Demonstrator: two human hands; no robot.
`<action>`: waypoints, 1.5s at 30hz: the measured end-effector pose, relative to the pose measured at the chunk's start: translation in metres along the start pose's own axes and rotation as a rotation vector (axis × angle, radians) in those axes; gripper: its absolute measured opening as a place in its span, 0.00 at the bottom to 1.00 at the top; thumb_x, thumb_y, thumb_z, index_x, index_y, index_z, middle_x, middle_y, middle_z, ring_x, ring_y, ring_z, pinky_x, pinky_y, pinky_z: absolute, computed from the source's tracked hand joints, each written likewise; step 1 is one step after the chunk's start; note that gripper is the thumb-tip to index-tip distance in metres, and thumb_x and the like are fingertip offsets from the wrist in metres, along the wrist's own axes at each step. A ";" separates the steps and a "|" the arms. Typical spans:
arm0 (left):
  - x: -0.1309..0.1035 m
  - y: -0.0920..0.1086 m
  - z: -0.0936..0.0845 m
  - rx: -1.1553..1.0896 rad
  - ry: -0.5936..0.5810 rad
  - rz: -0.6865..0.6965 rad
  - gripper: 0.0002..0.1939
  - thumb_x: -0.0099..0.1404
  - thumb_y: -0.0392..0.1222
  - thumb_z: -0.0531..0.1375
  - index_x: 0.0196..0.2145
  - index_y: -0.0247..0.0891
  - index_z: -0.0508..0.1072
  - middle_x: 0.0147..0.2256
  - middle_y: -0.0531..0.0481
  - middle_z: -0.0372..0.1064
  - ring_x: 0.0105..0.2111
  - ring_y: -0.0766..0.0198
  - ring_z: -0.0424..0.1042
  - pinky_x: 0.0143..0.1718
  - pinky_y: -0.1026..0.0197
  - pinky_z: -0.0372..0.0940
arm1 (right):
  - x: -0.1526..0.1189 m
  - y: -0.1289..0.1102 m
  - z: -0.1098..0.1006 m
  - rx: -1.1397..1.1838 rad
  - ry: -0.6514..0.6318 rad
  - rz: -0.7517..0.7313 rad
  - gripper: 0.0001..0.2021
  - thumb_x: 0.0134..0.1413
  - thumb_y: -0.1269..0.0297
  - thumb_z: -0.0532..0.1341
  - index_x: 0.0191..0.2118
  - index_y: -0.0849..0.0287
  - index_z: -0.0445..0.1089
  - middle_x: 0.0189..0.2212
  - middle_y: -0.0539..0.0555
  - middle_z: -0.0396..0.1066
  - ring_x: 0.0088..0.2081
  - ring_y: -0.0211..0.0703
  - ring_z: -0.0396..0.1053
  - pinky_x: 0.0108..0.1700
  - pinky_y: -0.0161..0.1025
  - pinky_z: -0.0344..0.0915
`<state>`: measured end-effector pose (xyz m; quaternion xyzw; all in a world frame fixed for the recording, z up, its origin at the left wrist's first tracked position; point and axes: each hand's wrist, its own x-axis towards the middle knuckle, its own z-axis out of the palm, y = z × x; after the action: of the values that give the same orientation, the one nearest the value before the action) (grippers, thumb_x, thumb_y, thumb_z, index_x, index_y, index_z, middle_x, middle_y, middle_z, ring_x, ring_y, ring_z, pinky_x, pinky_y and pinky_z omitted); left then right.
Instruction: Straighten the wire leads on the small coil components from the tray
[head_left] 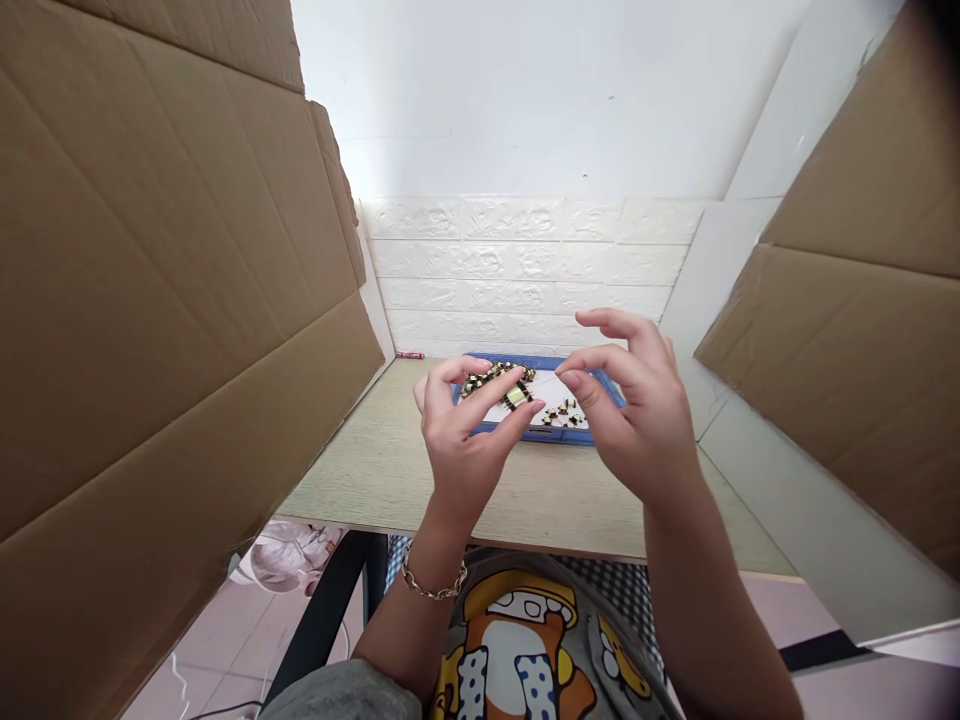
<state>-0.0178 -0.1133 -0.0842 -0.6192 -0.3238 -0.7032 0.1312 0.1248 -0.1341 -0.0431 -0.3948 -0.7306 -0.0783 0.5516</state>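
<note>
My left hand (pixel 466 430) grips a small transformer-like part (pixel 517 396) between thumb and fingers, above the tray. The part has a pale yellow middle and dark edges with short pins. To its right, my right hand (pixel 634 400) has its thumb and index finger pinched together, the other fingers raised. A faint thin line shows by the fingertips, but what they hold is too small to make out. Under both hands lies a blue-rimmed tray (pixel 559 436) with a white bottom. A heap of similar small parts (pixel 480 380) fills its left side, partly hidden by my left hand. Several more parts (pixel 562 412) lie loose at the right.
The tray stands on a pale wooden table (pixel 375 470) against a white brick-patterned wall (pixel 517 262). Cardboard panels (pixel 165 260) rise on the left, and another cardboard panel (pixel 847 300) on the right. A red marker (pixel 409 355) lies at the far left corner.
</note>
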 end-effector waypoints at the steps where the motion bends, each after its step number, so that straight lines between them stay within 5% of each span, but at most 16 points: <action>1: 0.001 0.001 -0.001 0.034 -0.002 0.028 0.14 0.50 0.42 0.66 0.37 0.46 0.75 0.38 0.50 0.63 0.42 0.62 0.63 0.43 0.55 0.61 | 0.000 0.000 -0.001 0.002 0.005 0.001 0.05 0.55 0.63 0.56 0.30 0.51 0.67 0.49 0.50 0.62 0.51 0.50 0.59 0.55 0.57 0.50; 16: 0.004 0.007 -0.004 0.093 -0.009 0.033 0.13 0.50 0.43 0.66 0.35 0.43 0.75 0.38 0.49 0.64 0.41 0.62 0.63 0.42 0.57 0.61 | -0.001 0.003 0.004 0.171 0.087 0.102 0.05 0.54 0.60 0.57 0.35 0.50 0.69 0.48 0.52 0.64 0.53 0.48 0.60 0.56 0.54 0.53; 25: 0.001 0.005 -0.003 0.094 -0.036 0.050 0.13 0.51 0.44 0.65 0.37 0.46 0.75 0.39 0.50 0.64 0.41 0.62 0.64 0.42 0.55 0.60 | -0.006 0.004 0.013 0.451 -0.082 0.279 0.06 0.49 0.57 0.61 0.29 0.52 0.72 0.47 0.51 0.66 0.52 0.46 0.63 0.54 0.50 0.59; 45: -0.002 0.006 -0.001 0.054 -0.015 -0.023 0.11 0.50 0.45 0.66 0.33 0.44 0.75 0.41 0.49 0.62 0.45 0.59 0.63 0.43 0.54 0.60 | -0.007 -0.001 0.013 0.424 -0.060 0.272 0.06 0.49 0.61 0.61 0.26 0.54 0.71 0.45 0.51 0.68 0.48 0.45 0.65 0.52 0.47 0.62</action>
<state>-0.0152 -0.1187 -0.0841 -0.6170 -0.3505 -0.6911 0.1374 0.1152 -0.1308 -0.0539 -0.3671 -0.6869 0.1630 0.6057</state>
